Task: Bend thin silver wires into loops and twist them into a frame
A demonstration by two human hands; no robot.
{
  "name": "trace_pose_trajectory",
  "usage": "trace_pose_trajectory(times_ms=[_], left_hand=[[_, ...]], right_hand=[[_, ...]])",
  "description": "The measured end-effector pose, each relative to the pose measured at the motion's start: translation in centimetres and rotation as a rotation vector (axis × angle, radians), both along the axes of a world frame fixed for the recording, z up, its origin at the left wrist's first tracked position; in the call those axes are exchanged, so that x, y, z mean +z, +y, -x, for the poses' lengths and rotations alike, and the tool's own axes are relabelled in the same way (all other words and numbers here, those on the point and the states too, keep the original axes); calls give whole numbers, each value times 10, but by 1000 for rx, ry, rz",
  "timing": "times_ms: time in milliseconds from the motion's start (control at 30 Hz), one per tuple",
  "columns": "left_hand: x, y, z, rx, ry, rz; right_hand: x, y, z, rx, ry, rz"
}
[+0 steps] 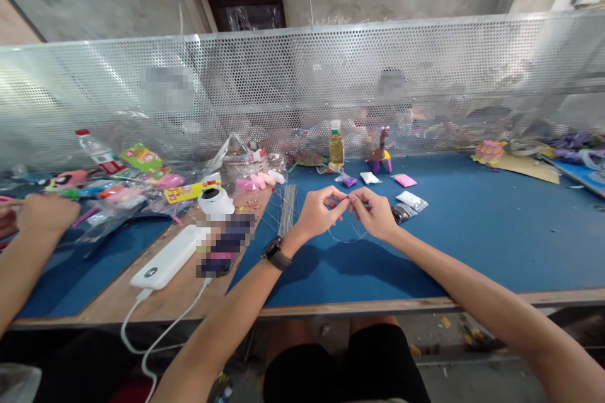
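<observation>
My left hand (319,211) and my right hand (375,211) meet over the blue mat (472,233), fingertips pinched together on a thin wire (347,236) that curves in a loop below them. A black watch sits on my left wrist. A bundle of straight thin wires (287,208) lies just left of my left hand.
Another person's forearm and hand (40,214) reach in at the far left. Near it lie packets of coloured clay (137,186), a white round device (215,201), and a white power bank (165,258) with cable. A yellow bottle (336,145), a purple clay figure (380,154) and small bags stand behind. A perforated metal screen (302,88) closes the back.
</observation>
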State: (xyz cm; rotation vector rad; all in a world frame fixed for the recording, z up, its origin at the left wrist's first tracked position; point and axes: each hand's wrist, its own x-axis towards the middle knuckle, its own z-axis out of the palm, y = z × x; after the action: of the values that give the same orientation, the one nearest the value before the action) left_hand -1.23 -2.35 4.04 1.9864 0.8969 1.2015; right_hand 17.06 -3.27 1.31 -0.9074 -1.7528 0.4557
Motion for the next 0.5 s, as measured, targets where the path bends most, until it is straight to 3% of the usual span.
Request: trace_pose_trajectory(times_ms=[200, 367, 500], left_hand=[[1, 0, 1, 7, -14, 95], [0, 2, 2, 40, 124, -100], [-4, 3, 1, 215, 156, -262]], right_hand=[[-1, -2, 1, 24, -3, 27], [-1, -6, 3, 40, -7, 27], [-2, -13, 10, 60, -50, 6]])
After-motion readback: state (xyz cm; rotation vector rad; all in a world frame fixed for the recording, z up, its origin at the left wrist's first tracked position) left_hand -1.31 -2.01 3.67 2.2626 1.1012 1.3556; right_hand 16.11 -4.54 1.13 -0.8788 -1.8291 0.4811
